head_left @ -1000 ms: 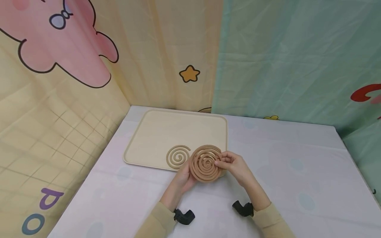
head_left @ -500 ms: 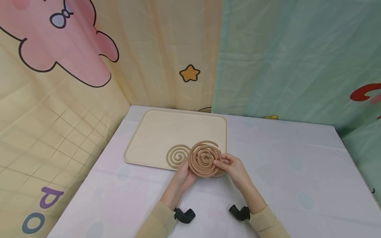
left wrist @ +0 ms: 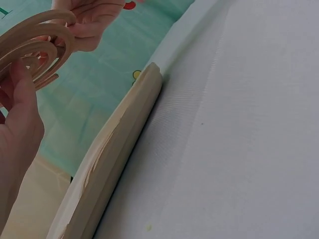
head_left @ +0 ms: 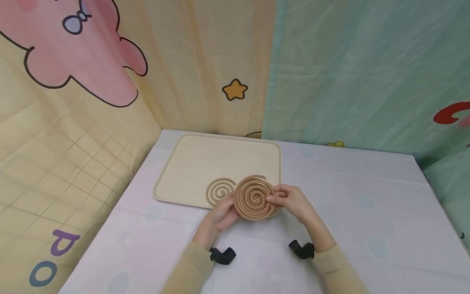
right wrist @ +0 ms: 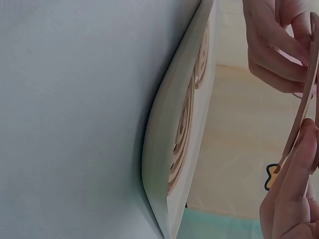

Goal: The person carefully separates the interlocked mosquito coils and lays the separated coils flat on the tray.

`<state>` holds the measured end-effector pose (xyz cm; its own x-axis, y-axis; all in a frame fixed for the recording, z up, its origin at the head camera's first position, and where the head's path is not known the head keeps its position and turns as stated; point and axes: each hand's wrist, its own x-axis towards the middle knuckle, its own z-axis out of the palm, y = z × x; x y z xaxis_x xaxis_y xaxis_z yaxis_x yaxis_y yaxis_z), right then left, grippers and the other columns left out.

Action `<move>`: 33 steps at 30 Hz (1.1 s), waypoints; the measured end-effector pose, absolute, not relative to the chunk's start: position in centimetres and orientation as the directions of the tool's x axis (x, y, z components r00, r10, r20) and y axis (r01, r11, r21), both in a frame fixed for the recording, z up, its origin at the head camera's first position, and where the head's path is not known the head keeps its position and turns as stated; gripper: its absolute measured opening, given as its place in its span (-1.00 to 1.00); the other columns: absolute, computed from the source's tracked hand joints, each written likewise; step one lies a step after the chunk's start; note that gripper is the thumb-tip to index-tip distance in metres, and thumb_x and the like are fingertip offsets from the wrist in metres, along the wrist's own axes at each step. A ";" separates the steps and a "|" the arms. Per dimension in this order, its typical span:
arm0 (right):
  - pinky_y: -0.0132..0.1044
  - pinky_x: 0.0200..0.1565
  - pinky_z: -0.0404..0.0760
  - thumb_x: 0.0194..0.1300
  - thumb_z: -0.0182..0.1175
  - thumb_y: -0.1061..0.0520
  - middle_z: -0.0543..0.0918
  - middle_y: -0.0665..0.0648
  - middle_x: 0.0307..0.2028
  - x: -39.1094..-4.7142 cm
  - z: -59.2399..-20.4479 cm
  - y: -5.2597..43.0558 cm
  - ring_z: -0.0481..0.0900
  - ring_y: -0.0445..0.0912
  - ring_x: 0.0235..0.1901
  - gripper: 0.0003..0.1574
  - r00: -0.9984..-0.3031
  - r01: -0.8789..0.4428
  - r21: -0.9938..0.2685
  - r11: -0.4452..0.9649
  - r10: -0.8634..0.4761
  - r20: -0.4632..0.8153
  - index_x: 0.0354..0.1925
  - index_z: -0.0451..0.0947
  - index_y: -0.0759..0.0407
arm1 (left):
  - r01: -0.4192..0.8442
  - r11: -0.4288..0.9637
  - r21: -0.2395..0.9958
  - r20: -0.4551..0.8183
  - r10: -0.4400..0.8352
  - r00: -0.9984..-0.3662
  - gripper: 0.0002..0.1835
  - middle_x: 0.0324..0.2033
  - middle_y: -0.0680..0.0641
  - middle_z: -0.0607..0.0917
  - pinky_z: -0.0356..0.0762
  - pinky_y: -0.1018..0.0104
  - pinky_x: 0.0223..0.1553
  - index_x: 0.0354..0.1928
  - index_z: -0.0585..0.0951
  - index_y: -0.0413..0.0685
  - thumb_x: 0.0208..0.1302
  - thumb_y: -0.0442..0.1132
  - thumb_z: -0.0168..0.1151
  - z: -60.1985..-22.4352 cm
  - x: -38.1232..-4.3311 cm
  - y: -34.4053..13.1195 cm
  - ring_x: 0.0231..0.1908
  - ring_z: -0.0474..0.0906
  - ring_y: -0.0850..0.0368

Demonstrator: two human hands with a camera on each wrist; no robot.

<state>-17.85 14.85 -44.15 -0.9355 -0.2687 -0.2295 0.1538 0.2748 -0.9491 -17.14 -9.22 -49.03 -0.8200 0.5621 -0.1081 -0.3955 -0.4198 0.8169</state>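
A brown mosquito coil (head_left: pixel 253 200), its rings doubled up like two interlocked spirals, is held up over the near right corner of the tray. My left hand (head_left: pixel 221 215) grips it by its left rim, thumb on the coil as the left wrist view shows. At the right rim my right hand (head_left: pixel 295 202) pinches it between thumb and fingers. In the left wrist view the held coil (left wrist: pixel 37 35) shows its rings spread apart at slightly different levels. A single coil (head_left: pixel 221 193) lies flat on the tray, left of the held one.
The beige tray (head_left: pixel 205 155) has a low raised rim and sits on a white-covered table (head_left: pixel 349 212). The right wrist view shows another coil (right wrist: pixel 185 119) on the tray near its edge. Printed curtains (head_left: pixel 330 73) stand behind the table.
The held coil first rose slightly and its outer end stuck out at the top; now that end lies closer to the other rings. My right hand has shifted slightly up and right.
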 end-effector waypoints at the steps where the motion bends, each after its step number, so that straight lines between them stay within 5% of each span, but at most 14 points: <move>1: -0.31 -0.19 0.68 0.28 0.32 0.18 0.78 0.08 -0.32 -17.9 -44.1 14.9 0.68 -0.25 -0.35 -0.64 -0.934 0.151 -0.947 0.282 -0.273 -0.230 -0.05 0.57 0.41 | -0.401 -0.414 0.817 -0.113 0.566 -0.817 -0.29 0.12 0.12 0.55 0.48 0.27 0.20 0.51 -0.06 -0.32 0.54 -0.09 -0.09 -49.0 -17.2 -9.3 0.15 0.50 0.25; 16: -0.32 -0.25 0.69 0.30 0.30 0.19 0.76 0.03 -0.34 -19.5 -43.8 15.4 0.65 -0.24 -0.40 -0.60 -0.892 0.129 -0.937 0.326 -0.373 -0.253 0.01 0.55 0.44 | -0.467 -0.253 0.847 -0.188 0.679 -0.710 -0.36 0.05 0.11 0.58 0.54 0.28 0.07 0.50 0.07 -0.22 0.54 -0.06 -0.11 -48.8 -19.4 -10.1 0.06 0.54 0.25; 23: -0.36 -0.25 0.69 0.32 0.26 0.23 0.74 -0.06 -0.39 -19.6 -44.1 15.3 0.64 -0.28 -0.40 -0.61 -0.905 0.186 -0.952 0.243 -0.335 -0.262 0.02 0.53 0.49 | -0.444 -0.393 0.805 -0.077 0.673 -0.735 -0.72 0.00 0.14 0.64 0.53 0.32 0.06 0.14 0.50 0.13 0.56 -0.18 -0.16 -49.2 -19.3 -9.9 0.01 0.55 0.28; 33: -0.45 -0.26 0.66 0.32 0.26 0.24 0.72 -0.14 -0.43 -19.4 -44.5 15.0 0.64 -0.31 -0.40 -0.66 -0.930 0.244 -0.963 0.113 -0.253 -0.265 -0.02 0.54 0.46 | -0.464 -0.546 0.697 -0.016 0.636 -0.772 -0.49 0.04 0.11 0.61 0.49 0.34 0.14 0.11 0.53 0.09 0.56 -0.40 -0.47 -48.2 -18.7 -9.5 0.08 0.53 0.27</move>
<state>-19.43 15.02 -44.51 -0.9304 -0.2527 -0.2654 0.2441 0.1130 -0.9631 -18.70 -9.50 -48.24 -0.7718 0.6357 -0.0162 -0.4645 -0.5461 0.6972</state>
